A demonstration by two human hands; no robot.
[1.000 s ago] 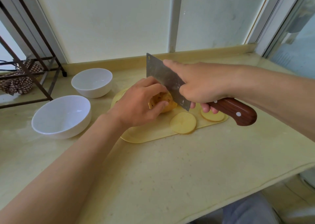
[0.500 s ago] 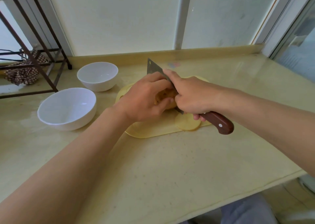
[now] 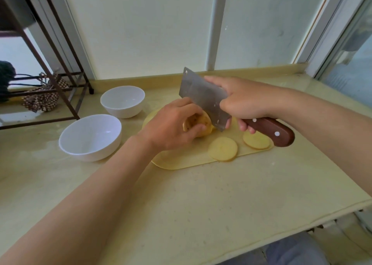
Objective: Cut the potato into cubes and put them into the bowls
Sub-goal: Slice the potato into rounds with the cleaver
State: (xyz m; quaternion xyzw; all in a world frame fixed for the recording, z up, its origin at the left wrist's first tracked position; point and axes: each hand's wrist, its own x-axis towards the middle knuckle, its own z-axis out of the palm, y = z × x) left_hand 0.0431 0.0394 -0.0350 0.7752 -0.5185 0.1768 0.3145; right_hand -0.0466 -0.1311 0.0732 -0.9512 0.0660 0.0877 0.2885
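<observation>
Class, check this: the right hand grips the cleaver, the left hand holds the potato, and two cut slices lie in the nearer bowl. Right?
One error: the head view shows the two cut slices on the cutting board, not in the nearer bowl. The rest stands.

Most of potato [image 3: 205,121] under left hand [image 3: 171,127] (one end peeks out), cleaver [image 3: 201,95] handle's front inside right hand [image 3: 247,101], rack [image 3: 60,91] cropped at upper left.

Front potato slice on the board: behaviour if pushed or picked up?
The front slice lies flat, so it probably won't roll. It looks thin with a fresh cut face, likely stiff but slippery, hard to pinch off the cutting board. Probably light; a push should slide it.
</observation>
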